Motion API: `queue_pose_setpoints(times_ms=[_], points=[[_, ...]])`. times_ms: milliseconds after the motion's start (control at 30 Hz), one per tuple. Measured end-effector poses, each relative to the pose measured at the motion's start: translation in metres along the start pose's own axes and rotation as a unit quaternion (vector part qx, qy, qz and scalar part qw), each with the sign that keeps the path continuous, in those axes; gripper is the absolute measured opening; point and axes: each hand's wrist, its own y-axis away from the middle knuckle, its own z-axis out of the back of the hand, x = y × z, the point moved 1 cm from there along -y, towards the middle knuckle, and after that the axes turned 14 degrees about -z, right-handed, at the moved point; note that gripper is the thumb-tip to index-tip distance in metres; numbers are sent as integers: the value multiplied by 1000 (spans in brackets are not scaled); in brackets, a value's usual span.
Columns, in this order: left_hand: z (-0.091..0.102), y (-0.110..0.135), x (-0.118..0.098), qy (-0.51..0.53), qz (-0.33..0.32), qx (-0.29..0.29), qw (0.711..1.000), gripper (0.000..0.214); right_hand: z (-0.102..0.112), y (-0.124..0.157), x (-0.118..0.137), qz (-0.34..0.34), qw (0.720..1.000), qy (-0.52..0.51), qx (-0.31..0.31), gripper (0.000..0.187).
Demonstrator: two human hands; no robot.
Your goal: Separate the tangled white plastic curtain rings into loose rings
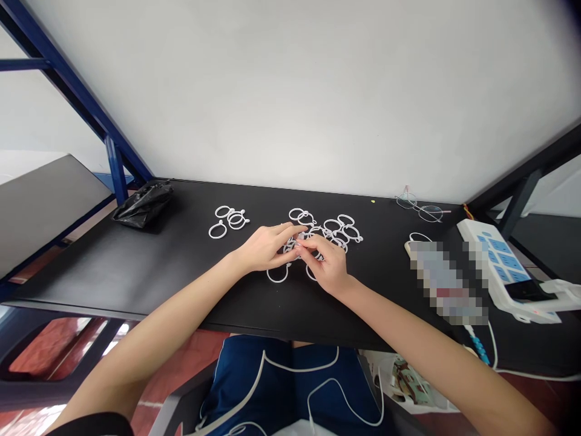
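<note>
My left hand (270,247) and my right hand (329,263) meet over a loose pile of white plastic rings, each with a small eyelet (355,233). Both sets of fingertips are closed together on one white ring (292,244), which the fingers partly cover. Around my hands lie several more rings, among them one ring (278,281) just below my left fingers and others behind my right hand. Farther left, a separate small group of rings (236,220) rests on the black desk (181,260).
A black plastic bag (144,204) sits at the desk's left end. To the right are eyeglasses (430,213), a blurred-out phone (447,281) with a cable, and a white power strip (497,260) with a charger plugged in. A wall (290,109) stands behind the desk.
</note>
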Motion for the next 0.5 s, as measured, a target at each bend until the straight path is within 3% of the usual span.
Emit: queue_pose_setpoints(times_ms=[267,500], points=[[3,-2,-5,31,-5,20,999,41,2,-1,4,-30,999,19,4,10],[-2,-1,-2,27,27,-4,999,50,4,-2,3,-38,999,12,8,8]])
